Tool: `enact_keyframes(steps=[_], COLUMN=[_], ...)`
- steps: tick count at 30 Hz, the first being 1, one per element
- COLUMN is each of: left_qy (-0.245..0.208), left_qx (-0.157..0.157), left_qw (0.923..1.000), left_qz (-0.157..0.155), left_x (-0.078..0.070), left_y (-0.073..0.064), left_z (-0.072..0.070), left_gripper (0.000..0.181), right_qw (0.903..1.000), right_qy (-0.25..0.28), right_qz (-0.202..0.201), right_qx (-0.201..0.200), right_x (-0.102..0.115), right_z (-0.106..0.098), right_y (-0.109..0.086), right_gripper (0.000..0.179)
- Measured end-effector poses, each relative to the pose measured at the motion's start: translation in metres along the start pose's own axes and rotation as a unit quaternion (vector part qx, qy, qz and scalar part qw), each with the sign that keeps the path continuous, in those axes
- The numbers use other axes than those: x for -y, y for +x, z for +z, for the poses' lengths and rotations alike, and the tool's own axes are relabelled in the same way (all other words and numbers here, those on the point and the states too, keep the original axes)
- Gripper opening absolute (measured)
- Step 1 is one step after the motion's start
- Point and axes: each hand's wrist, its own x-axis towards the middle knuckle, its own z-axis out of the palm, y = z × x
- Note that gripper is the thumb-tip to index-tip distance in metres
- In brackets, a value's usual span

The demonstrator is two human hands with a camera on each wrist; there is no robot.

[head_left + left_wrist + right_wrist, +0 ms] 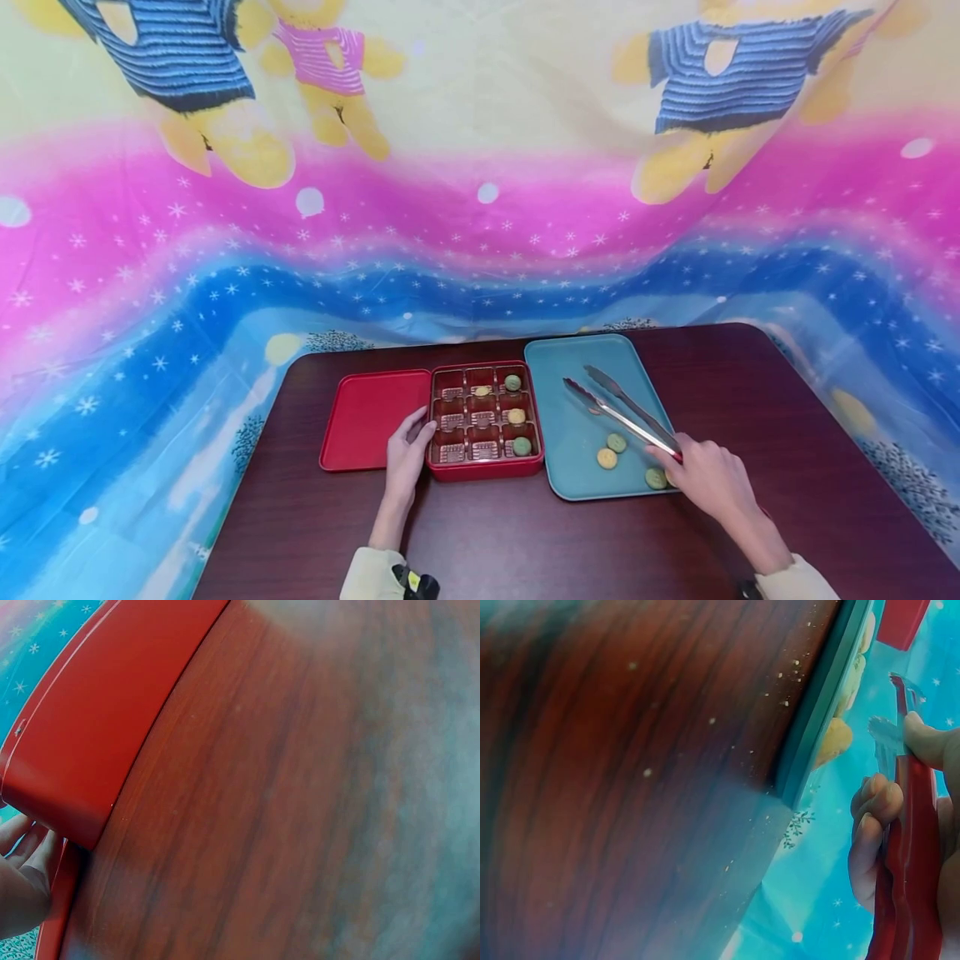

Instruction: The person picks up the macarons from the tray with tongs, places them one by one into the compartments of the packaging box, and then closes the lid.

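Note:
My right hand grips a pair of metal tongs with red handles. Their two tips stand apart above the teal tray. Several round cookies lie on that tray, among them a green cookie touching a yellow cookie. Another green cookie sits close to my right hand, which partly hides a yellow one. My left hand touches the left side of a red box with a divided insert. Green and yellow cookies, such as the yellow cookie, occupy its right column; a small yellow one is top middle.
A red lid lies flat at the box's left. The box stands between lid and tray on a dark wood table. A printed cloth hangs behind the table's back edge.

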Motion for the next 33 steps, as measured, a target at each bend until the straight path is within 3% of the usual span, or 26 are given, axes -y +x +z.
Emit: enact_keyframes(steps=[9, 14, 17, 21, 33], left_qy=[0.004, 0.012, 0.015, 0.012, 0.010], left_qx=[0.005, 0.009, 0.008, 0.003, 0.000], left_qw=[1.0000, 0.9999, 0.9999, 0.9999, 0.9999], left_qz=[0.002, 0.001, 0.002, 0.005, 0.003], left_x=[-0.003, -0.023, -0.020, -0.002, -0.001], left_y=[-0.002, -0.010, -0.009, -0.002, -0.001], left_z=[0.000, 0.001, 0.001, 0.000, -0.001], left_gripper=[0.043, 0.041, 0.042, 0.043, 0.042], right_qw=[1.0000, 1.0000, 1.0000, 0.9997, 0.9997], right_qy=[0.000, -0.002, -0.003, -0.004, -0.008], right_qz=[-0.001, -0.004, -0.003, 0.004, 0.004], right_qx=[0.003, 0.000, 0.005, 0.022, 0.023], right_x=[-0.005, -0.008, -0.010, -0.010, -0.014], right_z=[0.000, 0.001, 0.000, -0.001, 0.001], right_y=[-0.006, -0.009, -0.010, -0.011, -0.013], right_gripper=[0.051, 0.051, 0.051, 0.051, 0.051])
